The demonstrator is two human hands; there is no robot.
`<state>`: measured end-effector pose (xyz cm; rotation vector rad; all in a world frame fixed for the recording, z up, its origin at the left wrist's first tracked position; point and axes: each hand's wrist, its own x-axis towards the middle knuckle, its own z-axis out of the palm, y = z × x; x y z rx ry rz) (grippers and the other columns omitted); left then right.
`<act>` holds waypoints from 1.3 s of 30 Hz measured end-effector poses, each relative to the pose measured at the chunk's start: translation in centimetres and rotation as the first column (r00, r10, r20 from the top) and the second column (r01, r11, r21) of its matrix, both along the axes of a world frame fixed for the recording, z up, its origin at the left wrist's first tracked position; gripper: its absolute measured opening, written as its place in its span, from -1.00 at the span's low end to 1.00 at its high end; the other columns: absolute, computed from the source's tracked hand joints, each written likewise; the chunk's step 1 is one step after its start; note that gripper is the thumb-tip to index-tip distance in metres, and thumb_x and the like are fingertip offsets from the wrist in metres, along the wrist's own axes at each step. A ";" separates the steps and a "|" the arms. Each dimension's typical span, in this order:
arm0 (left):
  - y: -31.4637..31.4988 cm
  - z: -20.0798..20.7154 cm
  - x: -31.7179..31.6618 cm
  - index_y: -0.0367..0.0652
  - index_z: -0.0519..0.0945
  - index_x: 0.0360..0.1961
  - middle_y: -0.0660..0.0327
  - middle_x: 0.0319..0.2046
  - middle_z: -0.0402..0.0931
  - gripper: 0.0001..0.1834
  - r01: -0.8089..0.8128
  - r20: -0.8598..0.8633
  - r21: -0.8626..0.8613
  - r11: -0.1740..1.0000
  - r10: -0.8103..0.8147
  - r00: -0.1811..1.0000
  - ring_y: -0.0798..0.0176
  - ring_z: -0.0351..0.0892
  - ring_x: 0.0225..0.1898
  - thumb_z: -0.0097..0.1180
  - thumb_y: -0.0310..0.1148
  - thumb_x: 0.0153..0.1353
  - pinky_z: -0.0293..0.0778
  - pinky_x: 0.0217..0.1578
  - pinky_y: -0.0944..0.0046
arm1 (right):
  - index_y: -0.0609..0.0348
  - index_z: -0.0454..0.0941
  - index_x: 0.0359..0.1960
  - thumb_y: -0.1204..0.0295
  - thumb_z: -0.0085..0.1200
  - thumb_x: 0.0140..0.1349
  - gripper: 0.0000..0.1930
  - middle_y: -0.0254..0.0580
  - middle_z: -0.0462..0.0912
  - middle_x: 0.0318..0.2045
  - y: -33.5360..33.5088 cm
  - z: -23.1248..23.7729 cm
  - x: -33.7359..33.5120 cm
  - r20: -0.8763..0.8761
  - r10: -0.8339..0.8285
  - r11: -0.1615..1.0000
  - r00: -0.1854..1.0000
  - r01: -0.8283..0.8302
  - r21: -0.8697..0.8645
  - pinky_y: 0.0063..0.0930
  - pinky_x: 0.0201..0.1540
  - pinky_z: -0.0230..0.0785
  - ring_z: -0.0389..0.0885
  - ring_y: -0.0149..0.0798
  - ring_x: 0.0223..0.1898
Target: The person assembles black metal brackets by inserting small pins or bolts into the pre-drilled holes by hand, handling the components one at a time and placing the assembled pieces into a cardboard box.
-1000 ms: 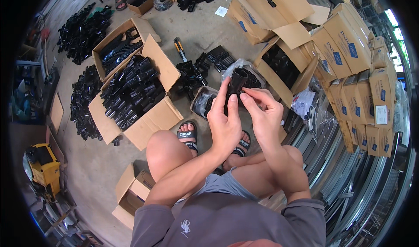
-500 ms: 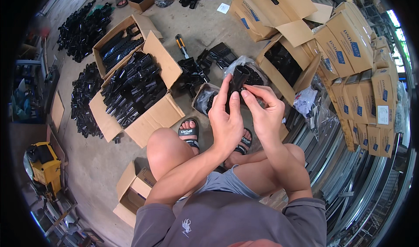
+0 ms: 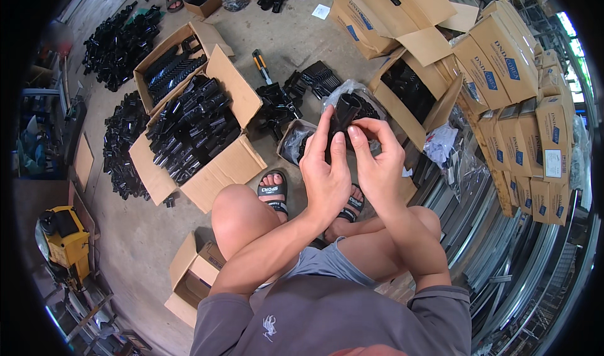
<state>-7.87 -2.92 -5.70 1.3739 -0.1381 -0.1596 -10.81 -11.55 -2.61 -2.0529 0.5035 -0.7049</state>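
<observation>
A black tubular part [image 3: 347, 112], its open round end facing up, is held up in front of my knees. My left hand [image 3: 326, 177] grips it from the left between forefinger and thumb. On its right side my right hand [image 3: 380, 158] is closed, thumb and forefinger pinched at the part's lower edge; whether something small is between them is hidden. Behind the hands sit a small box [image 3: 291, 143] lined with clear plastic and a clear plastic bag [image 3: 345, 89] of small black pieces. A row of flat black pieces [image 3: 319, 79] lies just beyond.
Left of me an open carton [image 3: 223, 175] brims with black parts, with loose heaps [image 3: 126, 136] beside it. A yellow-handled tool [image 3: 261, 63] stands among black parts. At right are another open carton [image 3: 440, 107], stacked cartons [image 3: 497, 66] and long metal profiles [image 3: 491, 243].
My right hand's fingers have shifted slightly, the forefinger drawing closer to the thumb at the part's edge. My left hand and the black tubular part stay almost in place.
</observation>
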 end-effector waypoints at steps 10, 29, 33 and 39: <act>0.4 0.1 0.0 -0.32 0.29 0.37 0.15 0.03 0.55 -0.51 0.071 -0.025 0.017 0.997 -0.071 0.997 0.44 0.47 -0.06 -0.10 -0.53 0.44 0.41 -0.03 0.45 | 0.29 0.63 -0.27 0.46 0.26 0.20 -0.85 -0.09 0.67 -0.35 0.3 0.1 -0.1 0.040 0.009 0.998 0.999 -0.006 -0.068 -0.35 -0.23 0.47 0.66 -0.13 -0.32; 0.1 -0.3 0.0 -0.20 0.41 0.32 -0.01 -0.16 0.57 -0.52 -0.006 0.040 -0.011 1.000 0.006 0.999 0.25 0.56 -0.18 0.00 -0.49 0.38 0.48 -0.14 0.27 | 0.31 0.58 -0.25 0.45 0.20 0.25 -0.84 -0.05 0.66 -0.30 -0.2 -0.4 0.1 0.026 0.063 0.996 0.998 -0.062 -0.063 -0.29 -0.16 0.47 0.64 -0.06 -0.24; 0.2 -0.1 0.0 -0.19 0.42 0.32 -0.02 -0.15 0.57 -0.52 0.012 0.009 0.020 1.000 -0.012 1.000 0.25 0.57 -0.17 0.01 -0.49 0.37 0.48 -0.13 0.26 | 0.32 0.56 -0.25 0.46 0.17 0.28 -0.85 -0.03 0.66 -0.30 -0.1 -0.5 0.3 0.022 0.065 0.973 0.998 -0.058 -0.225 -0.30 -0.16 0.47 0.66 -0.07 -0.24; 0.2 -0.3 0.1 -0.18 0.42 0.32 0.00 -0.17 0.57 -0.53 0.004 -0.020 -0.010 1.000 -0.004 1.000 0.26 0.57 -0.18 0.00 -0.49 0.37 0.49 -0.14 0.26 | 0.34 0.53 -0.18 0.41 0.14 0.31 -0.79 0.00 0.64 -0.28 0.2 0.1 -0.3 -0.005 0.086 0.990 0.996 -0.085 0.113 -0.28 -0.15 0.48 0.66 -0.05 -0.21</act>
